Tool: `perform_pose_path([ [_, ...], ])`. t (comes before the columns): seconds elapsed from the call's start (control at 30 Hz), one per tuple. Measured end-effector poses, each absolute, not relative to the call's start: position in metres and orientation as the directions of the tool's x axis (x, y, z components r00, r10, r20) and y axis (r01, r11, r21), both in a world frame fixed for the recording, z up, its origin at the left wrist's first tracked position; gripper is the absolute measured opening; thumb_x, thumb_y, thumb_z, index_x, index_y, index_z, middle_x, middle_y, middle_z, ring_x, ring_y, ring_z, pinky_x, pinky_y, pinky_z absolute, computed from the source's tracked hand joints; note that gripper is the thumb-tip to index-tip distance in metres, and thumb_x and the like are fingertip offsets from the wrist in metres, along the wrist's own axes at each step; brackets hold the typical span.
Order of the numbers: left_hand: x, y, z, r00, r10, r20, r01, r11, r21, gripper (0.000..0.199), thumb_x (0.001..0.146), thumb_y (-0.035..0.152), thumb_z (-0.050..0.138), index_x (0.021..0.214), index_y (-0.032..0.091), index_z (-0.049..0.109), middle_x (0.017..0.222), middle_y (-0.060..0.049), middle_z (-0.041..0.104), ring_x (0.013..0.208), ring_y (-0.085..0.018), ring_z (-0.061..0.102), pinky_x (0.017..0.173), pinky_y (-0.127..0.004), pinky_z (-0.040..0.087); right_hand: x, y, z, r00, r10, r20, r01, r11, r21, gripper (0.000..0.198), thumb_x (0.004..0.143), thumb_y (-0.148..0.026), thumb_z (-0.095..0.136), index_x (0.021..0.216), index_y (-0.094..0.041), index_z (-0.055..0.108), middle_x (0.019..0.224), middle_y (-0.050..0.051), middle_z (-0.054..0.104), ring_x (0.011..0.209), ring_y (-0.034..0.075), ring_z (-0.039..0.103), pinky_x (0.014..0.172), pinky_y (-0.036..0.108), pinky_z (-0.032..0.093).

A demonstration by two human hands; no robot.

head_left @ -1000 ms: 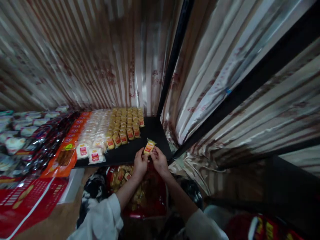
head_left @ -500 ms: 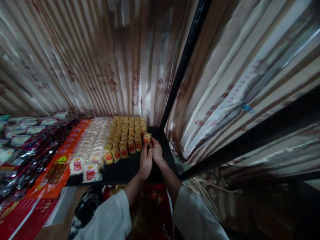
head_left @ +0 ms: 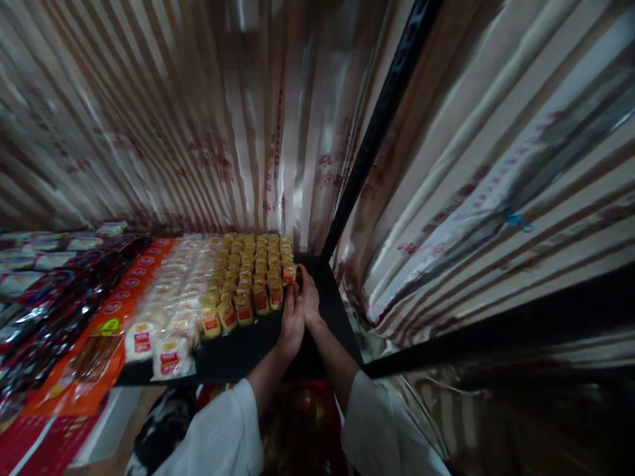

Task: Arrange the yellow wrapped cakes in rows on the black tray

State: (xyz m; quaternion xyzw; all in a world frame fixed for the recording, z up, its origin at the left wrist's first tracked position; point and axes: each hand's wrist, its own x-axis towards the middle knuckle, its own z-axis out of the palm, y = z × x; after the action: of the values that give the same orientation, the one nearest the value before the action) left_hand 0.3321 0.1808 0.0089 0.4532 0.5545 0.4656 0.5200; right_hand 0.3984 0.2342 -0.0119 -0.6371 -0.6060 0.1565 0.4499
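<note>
Packet [head_left: 289, 273]: small yellow snack pack with red label, at the right end of the yellow rows [head_left: 251, 274] on the black shelf [head_left: 233, 350].
Left hand [head_left: 292, 318]: grip pinched on the packet's near side.
Right hand [head_left: 308, 299]: fingertips closed on its right edge.
Handling: probably light, crinkly, slippery film, soft inside; best held by the sealed edges, gently.
Neighbours: white packs [head_left: 169, 317], orange packs [head_left: 99, 344] further left.

Glossy plastic snack wrappers [head_left: 248, 277]; matt black shelf [head_left: 238, 350]; shiny striped foil curtain [head_left: 198, 132].
</note>
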Motion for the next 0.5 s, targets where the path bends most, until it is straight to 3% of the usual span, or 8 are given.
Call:
perform_pose_path([
  [0.33, 0.332, 0.188, -0.006, -0.085, 0.994, -0.073, 0.009, 0.074, 0.997, 0.048, 0.091, 0.025, 0.037, 0.139, 0.018, 0.038, 0.149, -0.006, 0.032, 0.139, -0.016, 0.026, 0.117, -0.036, 0.019, 0.393, 0.234, -0.01, 0.175, 0.933, 0.315, 0.627, 0.14, -0.766, 0.044, 0.085, -0.024, 0.043, 0.128, -0.022, 0.053, 0.112, 0.008, 0.062, 0.103, 0.019, 0.056, 0.092, 0.033, 0.046],
  [0.5, 0.332, 0.188, -0.005, -0.09, 0.992, -0.086, 0.02, 0.088, 0.996, 0.05, 0.09, 0.025, 0.039, 0.138, 0.011, 0.038, 0.149, -0.01, 0.031, 0.139, -0.018, 0.026, 0.117, -0.036, 0.017, 0.393, 0.234, -0.016, 0.187, 0.924, 0.334, 0.664, 0.132, -0.736, 0.043, 0.086, -0.027, 0.045, 0.127, -0.02, 0.054, 0.11, 0.008, 0.062, 0.102, 0.02, 0.055, 0.092, 0.034, 0.045],
])
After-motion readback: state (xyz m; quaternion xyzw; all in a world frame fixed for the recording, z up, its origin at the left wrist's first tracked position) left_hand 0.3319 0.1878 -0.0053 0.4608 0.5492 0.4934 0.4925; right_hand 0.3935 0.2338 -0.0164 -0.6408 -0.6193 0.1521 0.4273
